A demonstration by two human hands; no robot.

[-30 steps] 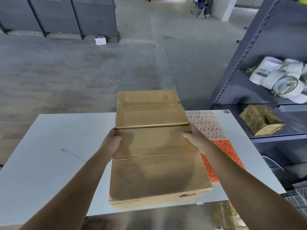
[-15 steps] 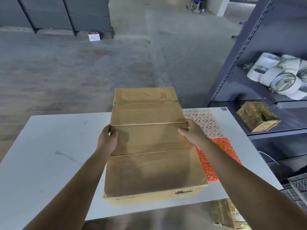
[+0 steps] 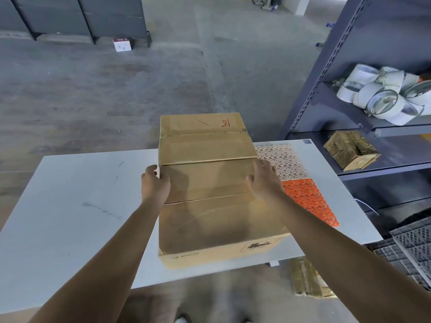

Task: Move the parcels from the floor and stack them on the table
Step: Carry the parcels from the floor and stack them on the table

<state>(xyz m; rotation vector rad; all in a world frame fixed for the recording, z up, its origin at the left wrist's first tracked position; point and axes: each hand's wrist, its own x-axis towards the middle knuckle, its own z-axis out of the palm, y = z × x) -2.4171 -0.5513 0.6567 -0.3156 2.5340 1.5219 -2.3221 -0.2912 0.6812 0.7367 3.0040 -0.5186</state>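
Long brown cardboard parcel (image 3: 210,224), boxy, glossy tape bands across its top and red scribble at the far end, lies flat on the smooth white table (image 3: 77,206), its near end at the front edge. Can't tell if it's one carton or several butted together. Left hand (image 3: 155,186) grips the left edge, fingers curled. Right hand (image 3: 264,183) clamps the right edge, thumb on top. Orange lattice mat (image 3: 307,201) and pale lattice mat (image 3: 282,162) lie just right of it. White tape rolls (image 3: 382,99) sit on the perforated metal shelf (image 3: 326,66).

Worn grey concrete floor (image 3: 93,94); dark cabinets (image 3: 112,17) along far side; steel shelving rack (image 3: 326,66) right of white table (image 3: 70,206).
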